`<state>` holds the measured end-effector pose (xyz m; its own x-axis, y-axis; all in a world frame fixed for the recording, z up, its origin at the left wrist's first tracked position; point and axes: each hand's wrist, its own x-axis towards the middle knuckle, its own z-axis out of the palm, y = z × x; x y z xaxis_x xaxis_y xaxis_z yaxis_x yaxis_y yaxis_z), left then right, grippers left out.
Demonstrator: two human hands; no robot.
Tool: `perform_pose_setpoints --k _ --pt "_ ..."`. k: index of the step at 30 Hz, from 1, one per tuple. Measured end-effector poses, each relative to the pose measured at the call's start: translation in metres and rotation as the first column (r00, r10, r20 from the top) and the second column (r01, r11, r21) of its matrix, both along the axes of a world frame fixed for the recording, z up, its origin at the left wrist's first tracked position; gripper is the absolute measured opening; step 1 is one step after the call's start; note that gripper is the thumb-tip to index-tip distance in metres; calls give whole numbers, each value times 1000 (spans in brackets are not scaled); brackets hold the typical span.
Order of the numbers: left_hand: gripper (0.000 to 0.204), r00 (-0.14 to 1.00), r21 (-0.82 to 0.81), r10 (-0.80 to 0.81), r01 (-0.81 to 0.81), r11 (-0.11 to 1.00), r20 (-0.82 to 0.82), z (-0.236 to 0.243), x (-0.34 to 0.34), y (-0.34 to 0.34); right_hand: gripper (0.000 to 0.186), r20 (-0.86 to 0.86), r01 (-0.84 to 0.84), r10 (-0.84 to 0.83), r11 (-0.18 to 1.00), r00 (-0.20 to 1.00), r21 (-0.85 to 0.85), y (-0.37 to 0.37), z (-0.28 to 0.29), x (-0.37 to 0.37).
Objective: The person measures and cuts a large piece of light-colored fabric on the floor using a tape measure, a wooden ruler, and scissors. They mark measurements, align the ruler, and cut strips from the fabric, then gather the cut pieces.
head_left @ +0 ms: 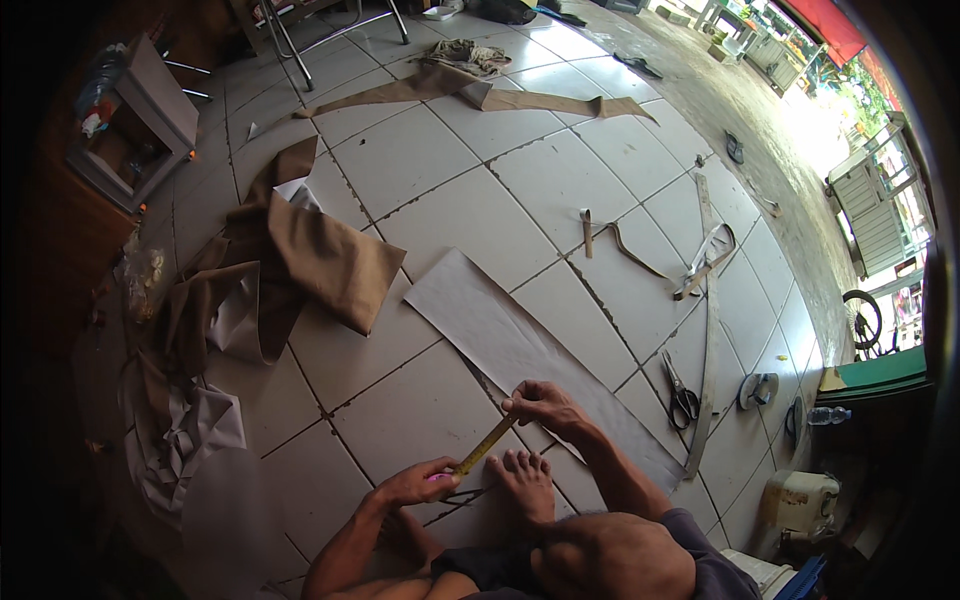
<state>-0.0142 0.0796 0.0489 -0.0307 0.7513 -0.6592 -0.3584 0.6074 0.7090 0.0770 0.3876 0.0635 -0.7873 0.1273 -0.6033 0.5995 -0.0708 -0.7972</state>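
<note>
My left hand [425, 482] grips a pink tape measure [442, 477] near the lower middle. A short length of yellow tape [485, 443] runs up from it to my right hand [535, 405], whose fingers pinch its far end. Beneath and to the right of my right hand lies a long pale strip of sheet material [500, 335] on the tiled floor. My bare foot [525, 490] is below the tape, and a thin dark item [465, 495], too unclear to name, lies beside it. Black scissors [683, 400] lie to the right of the pale strip.
Brown fabric [330, 280] lies heaped at left beside a small cabinet [135, 120], with another brown strip [370, 98] at the back. Straps [620, 240], a long flat strip [710, 320], a grey roll [757, 390] and a jerrycan [800, 500] are on the right, near the open doorway.
</note>
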Motion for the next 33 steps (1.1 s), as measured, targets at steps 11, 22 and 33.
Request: perform_pose_setpoints --k 11,22,33 --pt "43 910 -160 200 -273 949 -362 -15 20 15 25 -151 198 -183 276 971 941 48 -68 -16" --pt "44 900 -175 155 -243 954 -408 -23 12 20 19 -216 211 99 50 971 976 34 -78 4" --pt "44 792 -274 -34 -170 947 -610 -14 -24 82 29 -258 246 170 90 951 965 22 -85 11"
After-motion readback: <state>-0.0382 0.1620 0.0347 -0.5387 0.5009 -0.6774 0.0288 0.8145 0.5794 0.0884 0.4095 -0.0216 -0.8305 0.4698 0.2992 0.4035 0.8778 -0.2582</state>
